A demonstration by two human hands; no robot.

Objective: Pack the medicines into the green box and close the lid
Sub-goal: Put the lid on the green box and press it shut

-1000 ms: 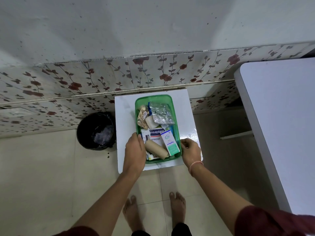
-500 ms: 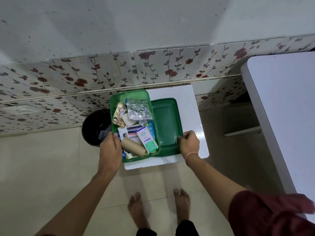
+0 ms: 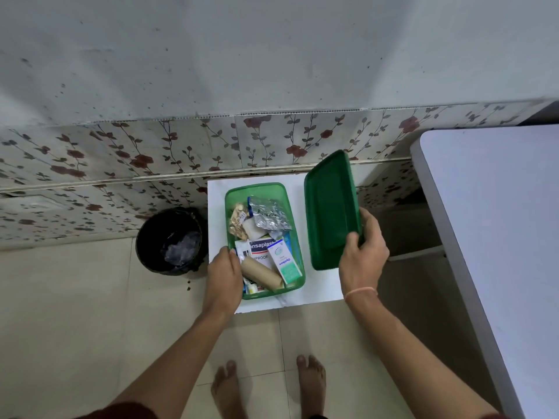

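Note:
The green box [image 3: 257,189] stands open on a small white table [image 3: 314,288], filled with medicines: a foil blister pack [image 3: 269,214], a Hansaplast carton [image 3: 261,247], a small white-and-green carton [image 3: 284,261] and a tan bandage roll [image 3: 261,273]. My left hand [image 3: 223,278] grips the box's near left rim. My right hand [image 3: 363,252] holds the dark green lid [image 3: 329,207] by its near right edge, lifted and tilted to the right of the box.
A black waste bin [image 3: 169,240] stands on the floor left of the table. A large white table [image 3: 499,237] fills the right side. A floral-tiled wall [image 3: 181,152] runs behind. My bare feet [image 3: 269,385] are on the tiled floor.
The lid has come out from under the box and risen in my right hand to the box's right. The box is set back on the white table, my left hand still on it.

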